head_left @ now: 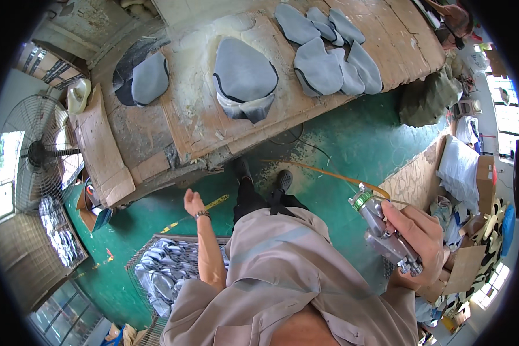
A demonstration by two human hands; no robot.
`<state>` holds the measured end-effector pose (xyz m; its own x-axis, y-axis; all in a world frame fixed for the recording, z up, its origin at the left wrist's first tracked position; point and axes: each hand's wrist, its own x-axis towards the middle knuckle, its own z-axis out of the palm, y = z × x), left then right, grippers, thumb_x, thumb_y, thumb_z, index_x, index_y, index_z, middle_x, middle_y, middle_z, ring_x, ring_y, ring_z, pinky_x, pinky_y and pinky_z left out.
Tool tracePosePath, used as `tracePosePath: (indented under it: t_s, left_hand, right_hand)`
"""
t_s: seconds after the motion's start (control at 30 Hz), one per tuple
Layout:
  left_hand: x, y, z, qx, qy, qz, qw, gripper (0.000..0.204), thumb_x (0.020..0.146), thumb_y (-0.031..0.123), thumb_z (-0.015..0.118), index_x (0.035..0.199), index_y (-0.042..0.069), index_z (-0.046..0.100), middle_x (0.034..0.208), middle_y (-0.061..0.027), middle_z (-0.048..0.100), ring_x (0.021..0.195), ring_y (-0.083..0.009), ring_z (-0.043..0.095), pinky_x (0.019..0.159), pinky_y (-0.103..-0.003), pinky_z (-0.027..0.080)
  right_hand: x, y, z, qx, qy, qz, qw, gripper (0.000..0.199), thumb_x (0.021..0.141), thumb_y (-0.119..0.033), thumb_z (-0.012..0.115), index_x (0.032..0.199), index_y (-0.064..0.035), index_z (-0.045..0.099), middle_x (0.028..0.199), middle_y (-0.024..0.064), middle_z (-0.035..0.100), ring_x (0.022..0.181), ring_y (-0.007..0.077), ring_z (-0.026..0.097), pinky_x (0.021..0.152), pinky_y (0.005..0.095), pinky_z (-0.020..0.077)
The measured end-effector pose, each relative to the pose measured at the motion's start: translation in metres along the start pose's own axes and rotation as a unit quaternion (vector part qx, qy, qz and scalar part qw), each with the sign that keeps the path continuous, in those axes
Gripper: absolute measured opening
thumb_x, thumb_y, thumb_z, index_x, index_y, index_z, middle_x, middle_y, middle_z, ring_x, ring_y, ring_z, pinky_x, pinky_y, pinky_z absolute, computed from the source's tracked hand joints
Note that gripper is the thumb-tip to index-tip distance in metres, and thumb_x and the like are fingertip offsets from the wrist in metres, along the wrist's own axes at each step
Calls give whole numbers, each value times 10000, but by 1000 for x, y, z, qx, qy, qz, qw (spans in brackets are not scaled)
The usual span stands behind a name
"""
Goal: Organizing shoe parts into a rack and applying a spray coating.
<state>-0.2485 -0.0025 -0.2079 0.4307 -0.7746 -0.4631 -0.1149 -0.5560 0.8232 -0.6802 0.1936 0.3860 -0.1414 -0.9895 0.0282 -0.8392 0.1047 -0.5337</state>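
Right hand (420,245) gripped a silver spray gun (384,233) with a green-ringed nozzle, low at the near right. Left hand (192,202) hung empty, fingers loosely together, seemingly above the wire basket (137,260). Grey pieces (244,75) lay on the far table (202,124).

From my head the single fisheye view looks steeply down over my chest and feet, the green floor (352,144) at centre, the cardboard-topped table (213,127) bending across the upper frame, farther off.
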Motion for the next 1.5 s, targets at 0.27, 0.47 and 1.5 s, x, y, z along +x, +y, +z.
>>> tracePosePath:
  t_s: [0.27,0.47,1.5]
  left_hand:
    - [-55,-70,-32,47,-37,-44,997,344,826,-37,710,1156,51,752,1024,-74,745,864,-155,680,786,-287,556]
    - [-50,-82,-49,234,-103,-154,954,308,817,136,762,1124,110,784,1031,-72,761,894,-205,717,679,-331,598]
    - [-5,88,52,-53,-234,207,948,268,923,154,723,1166,43,737,1145,-85,735,1030,-168,681,905,-316,528]
  right_hand:
    - [-1,-15,13,42,134,81,987,489,744,-12,659,1229,38,695,837,157,640,725,261,628,684,304,471]
    - [17,-56,33,14,110,75,991,537,798,-59,632,1329,24,640,885,169,651,747,292,654,686,331,511]
    - [-30,-138,73,-119,4,-7,993,659,714,-4,724,1357,65,594,809,138,623,629,272,617,555,388,500]
